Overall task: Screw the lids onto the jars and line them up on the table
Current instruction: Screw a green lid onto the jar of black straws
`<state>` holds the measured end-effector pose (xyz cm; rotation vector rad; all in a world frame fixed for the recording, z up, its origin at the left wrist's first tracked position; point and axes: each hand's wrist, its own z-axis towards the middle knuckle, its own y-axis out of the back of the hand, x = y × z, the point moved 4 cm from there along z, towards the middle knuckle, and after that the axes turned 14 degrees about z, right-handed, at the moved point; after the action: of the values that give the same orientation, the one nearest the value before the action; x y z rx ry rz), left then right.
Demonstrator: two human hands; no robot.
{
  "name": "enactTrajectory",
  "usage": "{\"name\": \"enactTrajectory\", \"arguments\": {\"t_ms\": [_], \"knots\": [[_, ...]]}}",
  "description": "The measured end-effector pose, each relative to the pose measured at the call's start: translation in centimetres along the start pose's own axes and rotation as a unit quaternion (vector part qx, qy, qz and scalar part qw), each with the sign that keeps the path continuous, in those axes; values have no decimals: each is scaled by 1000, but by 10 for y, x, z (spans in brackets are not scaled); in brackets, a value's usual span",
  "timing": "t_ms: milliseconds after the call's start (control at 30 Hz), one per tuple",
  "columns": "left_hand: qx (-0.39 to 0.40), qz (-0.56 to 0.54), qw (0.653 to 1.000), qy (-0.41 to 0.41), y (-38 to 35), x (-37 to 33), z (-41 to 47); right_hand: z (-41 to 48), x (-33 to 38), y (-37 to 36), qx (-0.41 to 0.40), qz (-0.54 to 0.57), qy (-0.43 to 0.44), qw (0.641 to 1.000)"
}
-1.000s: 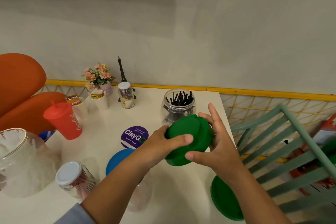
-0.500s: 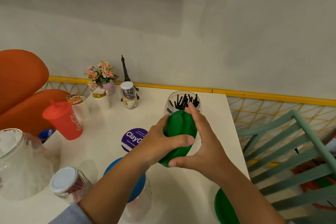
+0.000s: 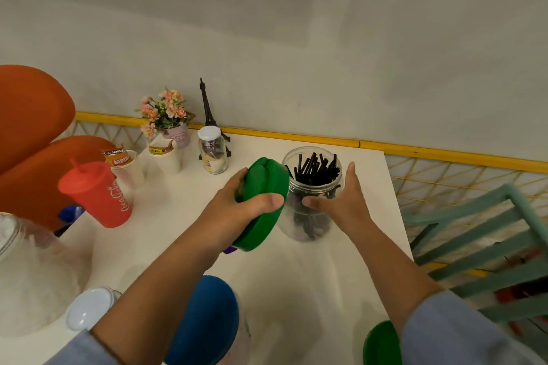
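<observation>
My left hand [image 3: 234, 210] grips a round green lid [image 3: 262, 204], tilted on edge just left of an open clear jar [image 3: 311, 201] that holds black sticks. My right hand [image 3: 341, 201] rests against the jar's right side, fingers spread around it. A jar with a blue lid [image 3: 204, 323] stands near me, partly behind my left forearm. A small jar with a white lid [image 3: 89, 307] sits at the lower left. Another small white-lidded jar [image 3: 212, 151] stands at the back. A second green lid [image 3: 381, 344] shows at the table's near right edge.
A red lidded cup [image 3: 98, 195], paper cups [image 3: 127, 166], a flower pot [image 3: 170, 121] and a small tower model [image 3: 207, 104] stand along the back left. A big clear jar [image 3: 26, 270] sits far left. A green chair [image 3: 489, 240] is right of the white table [image 3: 296, 290].
My right hand let go of the green lid and moved to the stick jar's side. My left hand kept the lid and carried it up beside the jar.
</observation>
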<state>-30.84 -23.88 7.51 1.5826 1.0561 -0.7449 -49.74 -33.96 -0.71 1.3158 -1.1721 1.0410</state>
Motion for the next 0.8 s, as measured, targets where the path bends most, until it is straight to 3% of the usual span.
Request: {"name": "enactTrajectory", "arguments": {"t_ms": [433, 800], "knots": [[-1, -1, 1000, 20, 5, 10, 22, 25, -26, -11, -48, 23, 18, 998], [9, -7, 1000, -5, 0, 9, 14, -41, -40, -4, -9, 26, 53, 998]]}}
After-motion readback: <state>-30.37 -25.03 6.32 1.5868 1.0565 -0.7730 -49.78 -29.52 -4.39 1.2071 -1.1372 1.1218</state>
